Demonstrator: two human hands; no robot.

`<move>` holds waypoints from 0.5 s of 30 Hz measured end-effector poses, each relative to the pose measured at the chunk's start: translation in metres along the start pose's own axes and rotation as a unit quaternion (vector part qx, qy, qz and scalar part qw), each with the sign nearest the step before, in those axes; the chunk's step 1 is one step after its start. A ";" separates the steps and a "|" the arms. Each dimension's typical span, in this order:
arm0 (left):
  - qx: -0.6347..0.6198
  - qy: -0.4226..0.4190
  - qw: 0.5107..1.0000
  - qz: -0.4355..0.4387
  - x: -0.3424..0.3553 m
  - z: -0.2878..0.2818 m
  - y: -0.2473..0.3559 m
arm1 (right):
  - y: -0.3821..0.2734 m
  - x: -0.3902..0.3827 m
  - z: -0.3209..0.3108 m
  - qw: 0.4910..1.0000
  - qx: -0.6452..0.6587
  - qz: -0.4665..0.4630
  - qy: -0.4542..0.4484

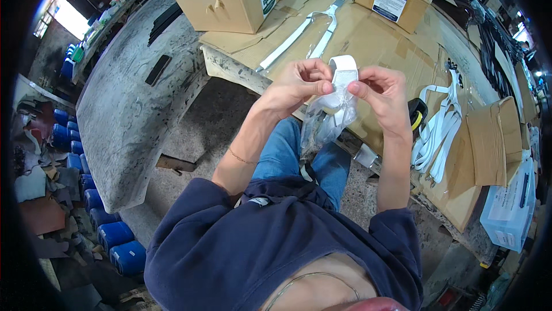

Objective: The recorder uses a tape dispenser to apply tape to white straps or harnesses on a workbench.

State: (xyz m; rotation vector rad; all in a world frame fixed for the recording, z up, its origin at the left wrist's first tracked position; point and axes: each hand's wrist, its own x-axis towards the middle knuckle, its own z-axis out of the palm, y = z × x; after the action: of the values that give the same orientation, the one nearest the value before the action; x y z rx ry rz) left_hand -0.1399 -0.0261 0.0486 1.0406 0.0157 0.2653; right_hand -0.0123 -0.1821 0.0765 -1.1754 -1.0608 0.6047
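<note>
1. Position of workpiece: The white looped strap [345,75] was between the two hands, in front of the torso and above the near edge of the cardboard-covered table [368,46].
2. Axis: Its long axis ran roughly away from the body. The rounded loop end pointed toward the far side of the table; the opposite end ran down into crumpled clear plastic film [328,130], which hung toward the person's lap.
3. Nearer hand: Neither hand was clearly nearer. The left hand [292,85] met the strap at its left edge, the right hand [384,93] at its right edge, both just below the loop.
4. Left hand state: Closed in a pinch, thumb and curled fingers gripping the strap's left margin.
5. Right hand state: Closed in a matching pinch, thumb laid on the right margin, remaining fingers curled. Whether either hand also gripped the film could not be determined.
6. Adjacent items: A forked white strap [296,31] lay flat beyond the left hand. A bundle of white straps [440,133] lay to the right of the right forearm, with a black-and-yellow object [417,114] between them. An open cardboard box [487,133] stood farther right.
</note>
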 end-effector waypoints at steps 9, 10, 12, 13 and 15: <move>0.597 0.254 0.654 0.389 -0.003 0.061 -0.010 | 0.005 -0.008 0.005 0.988 0.017 -0.027 0.150; 0.639 0.288 0.565 0.435 -0.004 0.067 -0.013 | 0.005 -0.007 0.011 0.980 0.011 -0.040 0.197; 0.654 0.276 0.573 0.411 -0.008 0.077 -0.018 | 0.001 -0.007 0.020 0.972 0.021 -0.055 0.229; 0.665 0.265 0.579 0.391 -0.009 0.083 -0.017 | -0.001 -0.008 0.021 0.973 0.040 -0.046 0.224; 0.693 0.229 0.586 0.353 -0.009 0.085 -0.019 | -0.003 -0.012 0.022 0.972 0.056 -0.038 0.224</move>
State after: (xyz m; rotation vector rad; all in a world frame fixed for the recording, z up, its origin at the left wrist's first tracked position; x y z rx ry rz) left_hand -0.1333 -0.1096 0.0751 2.5212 0.3331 1.4231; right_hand -0.0377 -0.1834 0.0757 -1.0997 -0.6745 0.3123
